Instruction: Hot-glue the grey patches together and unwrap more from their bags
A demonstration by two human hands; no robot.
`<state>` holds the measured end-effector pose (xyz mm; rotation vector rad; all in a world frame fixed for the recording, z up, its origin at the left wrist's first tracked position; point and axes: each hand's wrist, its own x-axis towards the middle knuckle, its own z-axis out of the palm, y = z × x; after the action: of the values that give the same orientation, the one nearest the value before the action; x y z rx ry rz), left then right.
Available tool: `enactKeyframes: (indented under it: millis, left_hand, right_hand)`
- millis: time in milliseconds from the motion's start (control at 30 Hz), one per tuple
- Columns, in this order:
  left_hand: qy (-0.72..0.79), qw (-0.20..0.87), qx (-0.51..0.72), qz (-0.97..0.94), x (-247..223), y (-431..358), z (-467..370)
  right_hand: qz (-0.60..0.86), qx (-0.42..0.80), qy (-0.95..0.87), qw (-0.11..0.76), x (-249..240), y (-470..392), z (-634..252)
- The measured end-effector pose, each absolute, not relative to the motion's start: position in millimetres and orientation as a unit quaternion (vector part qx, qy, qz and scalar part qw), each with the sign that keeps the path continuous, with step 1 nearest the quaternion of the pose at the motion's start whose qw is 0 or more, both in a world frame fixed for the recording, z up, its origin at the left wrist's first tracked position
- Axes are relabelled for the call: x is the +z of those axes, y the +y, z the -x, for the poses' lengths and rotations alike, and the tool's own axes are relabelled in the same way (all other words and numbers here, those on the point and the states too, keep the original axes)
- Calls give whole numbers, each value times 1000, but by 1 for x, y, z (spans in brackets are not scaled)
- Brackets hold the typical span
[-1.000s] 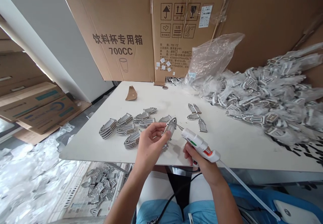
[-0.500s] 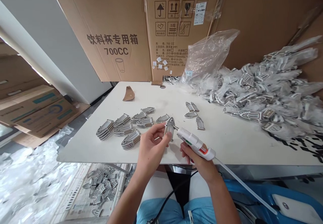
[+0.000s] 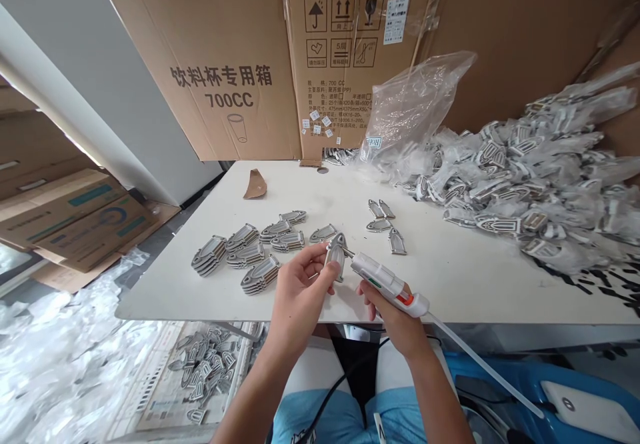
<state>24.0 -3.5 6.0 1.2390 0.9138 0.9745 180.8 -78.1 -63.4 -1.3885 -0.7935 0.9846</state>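
Clear, crumpled plastic film (image 3: 55,364): a heap at floor level, far left.
Pale, slotted crate (image 3: 143,381): beside the film, with small silver-grey arched pieces (image 3: 205,371) loose on printed paper.
White, smooth-topped table (image 3: 430,284): bears short stacks of silver-grey, pointed frame-like pieces (image 3: 209,257), some neatly layered, some slightly skewed.
Left hand (image 3: 297,294): thumb and fingers closed in a pinch on one piece.
Silver-grey, pointed piece with a rimmed, paler centre (image 3: 336,257): held upright above the table, tip uppermost. Probably light, stiff and a little slick; the side rims look the best hold, leaving the tip end free. The pinch seems enough for its weight, though pressure near the tip could make it pivot.
White plastic glue gun with an orange inset (image 3: 383,277): metal nozzle at the piece's upper edge; whether it touches cannot be told. Likely light but rear-trailing, best held round the handle; the nozzle may be hot.
Right hand (image 3: 397,324): fingers wrapped around the handle.
Long, translucent white stick (image 3: 485,357): extends from the gun's rear.
Silver-grey pieces in clear bags (image 3: 500,187): heaped at right, likely slippery.
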Motion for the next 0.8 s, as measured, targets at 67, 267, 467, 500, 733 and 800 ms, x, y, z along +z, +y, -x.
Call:
enactKeyframes:
  millis: [67,267,467,500,733,800]
  left_hand:
    - [398,618,422,-531,8,-4,-24]
    - [409,619,424,-520,11,-6,-25]
    - [403,621,428,-519,12,-5,-27]
    - [400,621,428,-521,11,-5,-27]
    - [401,539,442,-594,3,-2,-25]
    - [394,488,455,-632,1,-1,-25]
  right_hand:
    - [598,422,-342,589,-64,-79,-181]
    - [602,424,-342,584,-62,-81,-181]
    - [603,422,-331,590,-61,-80,-181]
    - [606,419,-331,590,-61,-80,-180]
    - [617,432,-321,575,-62,-78,-180]
    - [613,437,-321,574,-61,-77,-181]
